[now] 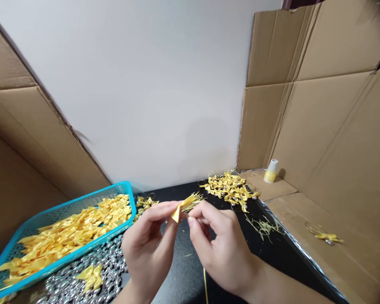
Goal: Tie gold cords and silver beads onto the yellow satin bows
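My left hand (148, 245) pinches a small yellow satin bow (176, 213) between thumb and fingers, above the black table (183, 270). My right hand (218, 245) meets it from the right, fingers closed on a bundle of thin gold threads (192, 200) that fans out just behind the bow. Both hands touch at the fingertips. A gold thread (205, 287) hangs down below my right hand.
A teal basket (38, 219) full of yellow bows sits at left, with silver beads (82, 278) beside it. A pile of finished bows with beads (229, 190) lies behind. A yellow thread spool (270, 171) stands on cardboard at right. Cardboard walls flank both sides.
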`<state>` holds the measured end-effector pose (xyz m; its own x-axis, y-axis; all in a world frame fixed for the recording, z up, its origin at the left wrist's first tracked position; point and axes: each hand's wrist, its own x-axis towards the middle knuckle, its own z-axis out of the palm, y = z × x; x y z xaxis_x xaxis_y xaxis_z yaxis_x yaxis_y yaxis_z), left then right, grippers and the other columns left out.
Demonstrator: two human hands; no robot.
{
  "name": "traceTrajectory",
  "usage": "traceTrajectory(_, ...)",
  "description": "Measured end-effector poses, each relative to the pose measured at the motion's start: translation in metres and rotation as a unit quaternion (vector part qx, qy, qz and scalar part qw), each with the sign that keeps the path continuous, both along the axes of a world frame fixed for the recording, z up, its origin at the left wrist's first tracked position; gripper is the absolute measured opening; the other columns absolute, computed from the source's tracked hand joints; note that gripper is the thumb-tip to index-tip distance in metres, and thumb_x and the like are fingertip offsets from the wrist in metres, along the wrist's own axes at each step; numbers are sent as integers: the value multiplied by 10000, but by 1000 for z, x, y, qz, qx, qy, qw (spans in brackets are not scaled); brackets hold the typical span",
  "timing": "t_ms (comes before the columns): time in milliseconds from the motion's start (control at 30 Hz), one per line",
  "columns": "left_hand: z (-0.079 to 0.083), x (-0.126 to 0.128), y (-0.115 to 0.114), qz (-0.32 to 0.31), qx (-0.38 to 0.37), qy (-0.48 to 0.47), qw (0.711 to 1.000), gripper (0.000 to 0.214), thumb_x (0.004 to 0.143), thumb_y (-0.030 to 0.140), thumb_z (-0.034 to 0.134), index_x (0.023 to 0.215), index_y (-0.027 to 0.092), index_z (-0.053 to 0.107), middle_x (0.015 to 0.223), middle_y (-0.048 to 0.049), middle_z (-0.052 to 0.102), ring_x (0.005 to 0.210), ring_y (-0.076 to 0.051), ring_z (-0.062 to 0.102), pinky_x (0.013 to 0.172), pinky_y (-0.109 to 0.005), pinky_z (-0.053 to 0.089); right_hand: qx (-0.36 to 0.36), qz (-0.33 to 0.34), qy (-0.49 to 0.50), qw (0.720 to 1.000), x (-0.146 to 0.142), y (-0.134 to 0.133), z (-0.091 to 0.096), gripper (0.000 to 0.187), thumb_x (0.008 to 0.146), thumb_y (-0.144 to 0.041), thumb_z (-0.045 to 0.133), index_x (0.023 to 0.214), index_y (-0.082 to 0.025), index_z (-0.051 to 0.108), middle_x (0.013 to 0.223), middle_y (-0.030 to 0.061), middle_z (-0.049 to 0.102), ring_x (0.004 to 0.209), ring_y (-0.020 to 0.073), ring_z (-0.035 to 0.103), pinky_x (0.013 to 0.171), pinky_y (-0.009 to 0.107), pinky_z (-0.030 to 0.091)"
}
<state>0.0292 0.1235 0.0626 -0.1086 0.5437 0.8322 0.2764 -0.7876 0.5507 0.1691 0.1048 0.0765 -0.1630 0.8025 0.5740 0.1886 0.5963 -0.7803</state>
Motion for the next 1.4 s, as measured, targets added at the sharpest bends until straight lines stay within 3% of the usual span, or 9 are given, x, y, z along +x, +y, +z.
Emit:
traceTrajectory(767,-5,-1,2,1,47,20,999,277,783,-32,633,933,193,695,913,-18,745,827,-131,712,717,-207,603,-17,-3,2,1000,2,-3,4,139,857,-138,467,728,-190,471,533,-74,364,443,59,356,441,208,261)
traceTrajectory(1200,-10,-5,3,54,104,75,990,366,753,-48,659,998,220,708,959,-24,750,815,-143,711,679,-234,591,-23,5,-7,1000,5,-2,6,142,863,-148,468,729,-189,492,533,-66,387,453,65,375,438,205,279)
traceTrajectory(1400,-7,-7,3,77,145,94,982,335,754,-20,672,990,217,699,941,-32,761,793,-160,721,648,-255,596,8,16,-9,1000,5,-1,5,142,875,-154,467,744,-180,517,538,-67,387,448,63,366,444,207,283)
